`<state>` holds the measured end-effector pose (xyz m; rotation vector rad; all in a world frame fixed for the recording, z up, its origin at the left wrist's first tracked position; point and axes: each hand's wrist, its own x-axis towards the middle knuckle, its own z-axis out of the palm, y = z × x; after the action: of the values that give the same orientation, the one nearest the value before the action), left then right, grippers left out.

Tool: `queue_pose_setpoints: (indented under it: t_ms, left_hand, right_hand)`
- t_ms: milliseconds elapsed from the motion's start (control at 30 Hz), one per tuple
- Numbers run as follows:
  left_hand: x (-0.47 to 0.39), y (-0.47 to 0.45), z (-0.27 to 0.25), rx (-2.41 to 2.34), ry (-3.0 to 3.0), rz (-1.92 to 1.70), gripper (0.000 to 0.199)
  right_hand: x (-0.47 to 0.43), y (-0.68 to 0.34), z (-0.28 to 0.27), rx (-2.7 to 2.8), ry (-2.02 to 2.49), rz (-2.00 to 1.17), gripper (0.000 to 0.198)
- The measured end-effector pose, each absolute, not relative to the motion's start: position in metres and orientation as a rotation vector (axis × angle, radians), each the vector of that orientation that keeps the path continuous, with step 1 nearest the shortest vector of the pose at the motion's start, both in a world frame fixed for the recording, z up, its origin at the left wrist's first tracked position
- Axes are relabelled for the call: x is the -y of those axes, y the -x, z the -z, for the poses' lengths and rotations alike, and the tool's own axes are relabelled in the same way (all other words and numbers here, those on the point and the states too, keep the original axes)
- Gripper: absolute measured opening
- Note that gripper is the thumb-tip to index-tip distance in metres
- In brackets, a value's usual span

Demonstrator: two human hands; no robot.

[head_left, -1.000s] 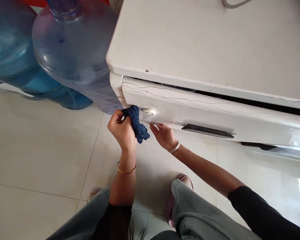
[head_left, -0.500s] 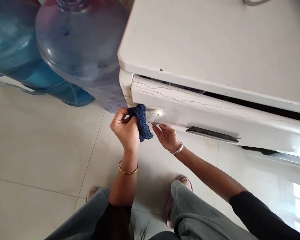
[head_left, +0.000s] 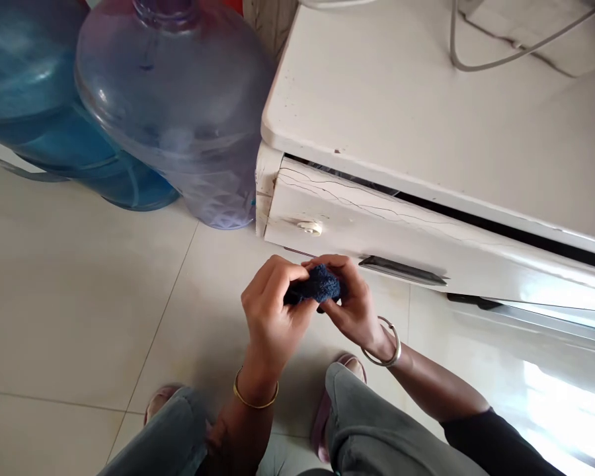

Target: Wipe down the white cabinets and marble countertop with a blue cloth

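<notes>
A dark blue fluffy cloth (head_left: 323, 284) is bunched between my two hands, in front of the white drawer. My left hand (head_left: 275, 304) is closed on its left part, thumb toward me. Around its right side, my right hand (head_left: 350, 297) has its fingers wrapped, with the thumb below. Just beyond the hands is the drawer front (head_left: 337, 221), slightly pulled out, with cracked lines along its top. It bears a round cream-coloured knob-like piece (head_left: 310, 228) on the left and a dark handle (head_left: 404, 270) at its lower edge.
The white cabinet top (head_left: 401, 99) spreads to the right, with a grey cable (head_left: 476, 67) lying on it. Large water bottles stand left of the cabinet: a clear purplish one (head_left: 178, 119) and a blue one (head_left: 34, 99). My feet stand on the tiled floor (head_left: 79, 297).
My left hand has brought the cloth away from the drawer front, toward me. My right hand has left the drawer's lower edge and taken hold of the cloth too. The view has shifted slightly.
</notes>
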<state>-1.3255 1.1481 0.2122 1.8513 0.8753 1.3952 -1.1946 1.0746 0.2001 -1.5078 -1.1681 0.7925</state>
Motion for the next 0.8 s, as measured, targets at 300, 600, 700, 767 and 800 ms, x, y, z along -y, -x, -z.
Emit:
queue_pose_setpoints:
  t_ms: [300, 600, 700, 767, 800]
  left_hand:
    - [-1.147, 1.35, -0.21, -0.809, -1.984, -1.19, 0.022]
    - [-1.149, 1.343, -0.204, -0.355, -1.853, -1.171, 0.026]
    - [-1.154, 1.342, -0.19, -0.235, -1.723, -1.181, 0.018]
    - [-1.164, 1.339, -0.179, -0.356, -1.621, -1.312, 0.017]
    - [-1.173, 1.338, -0.174, -0.482, -1.57, -1.417, 0.018]
  right_hand:
    - [-1.074, 1.195, -0.198, 1.28, 1.602, -0.604, 0.019]
    - [-1.083, 1.198, -0.219, 1.129, 1.414, -0.582, 0.013]
    - [-1.088, 1.2, -0.213, 1.086, 1.392, -0.595, 0.007]
    - [-1.094, 1.2, -0.205, 1.039, 1.494, -0.584, 0.006]
    - [-1.097, 1.199, -0.202, 1.038, 1.562, -0.574, 0.011]
